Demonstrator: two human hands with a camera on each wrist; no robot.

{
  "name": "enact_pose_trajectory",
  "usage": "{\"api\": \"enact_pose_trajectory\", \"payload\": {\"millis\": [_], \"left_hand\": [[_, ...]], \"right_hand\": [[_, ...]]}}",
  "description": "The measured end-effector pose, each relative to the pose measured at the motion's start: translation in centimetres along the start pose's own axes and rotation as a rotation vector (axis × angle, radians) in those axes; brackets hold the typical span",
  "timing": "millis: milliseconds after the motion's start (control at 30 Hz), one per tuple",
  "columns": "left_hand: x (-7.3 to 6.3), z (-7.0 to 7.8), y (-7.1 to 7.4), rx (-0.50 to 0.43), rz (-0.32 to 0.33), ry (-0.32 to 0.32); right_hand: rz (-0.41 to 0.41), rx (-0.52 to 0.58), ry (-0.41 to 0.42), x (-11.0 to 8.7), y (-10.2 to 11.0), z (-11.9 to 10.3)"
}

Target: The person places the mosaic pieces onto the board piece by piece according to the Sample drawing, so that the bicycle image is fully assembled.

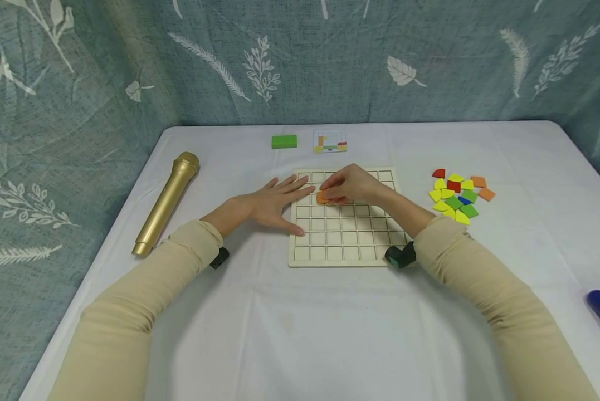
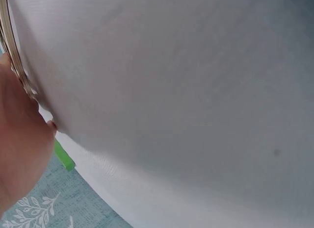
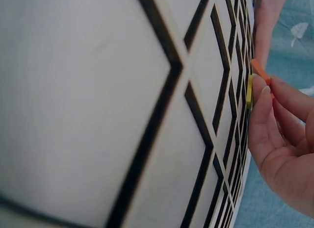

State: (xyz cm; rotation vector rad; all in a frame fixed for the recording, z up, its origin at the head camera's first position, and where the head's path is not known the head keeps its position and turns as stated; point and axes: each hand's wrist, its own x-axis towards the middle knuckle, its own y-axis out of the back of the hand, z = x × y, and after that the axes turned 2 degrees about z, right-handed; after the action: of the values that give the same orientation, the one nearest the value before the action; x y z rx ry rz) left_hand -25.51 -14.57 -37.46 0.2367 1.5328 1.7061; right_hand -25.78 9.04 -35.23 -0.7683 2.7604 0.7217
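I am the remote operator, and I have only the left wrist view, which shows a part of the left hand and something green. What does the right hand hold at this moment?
Observer: The right hand pinches an orange piece over the grid board.
Operator: Thank you. Is some other piece close to the orange one?
Observer: Yes, the right wrist view shows a yellow piece close beside it; whether the hand holds that too, I cannot tell.
Operator: I understand. And are there more pieces outside of the board?
Observer: Yes, a loose group of coloured pieces lies to the right of it.
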Motion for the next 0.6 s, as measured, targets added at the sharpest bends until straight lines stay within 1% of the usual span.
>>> {"api": "enact_pose_trajectory", "payload": {"millis": [300, 467, 600], "left_hand": [[-0.14, 0.05, -0.02, -0.015, 0.023, -0.017], [-0.08, -0.04, -0.02, -0.013, 0.023, -0.016], [-0.05, -0.03, -0.04, -0.011, 0.025, -0.016]], "right_hand": [[0.056, 0.020, -0.037, 0.23, -0.29, -0.16], [0.073, 0.002, -0.036, 0.27, -0.46, -0.25], [0.078, -0.039, -0.022, 0.24, -0.55, -0.26]]}}
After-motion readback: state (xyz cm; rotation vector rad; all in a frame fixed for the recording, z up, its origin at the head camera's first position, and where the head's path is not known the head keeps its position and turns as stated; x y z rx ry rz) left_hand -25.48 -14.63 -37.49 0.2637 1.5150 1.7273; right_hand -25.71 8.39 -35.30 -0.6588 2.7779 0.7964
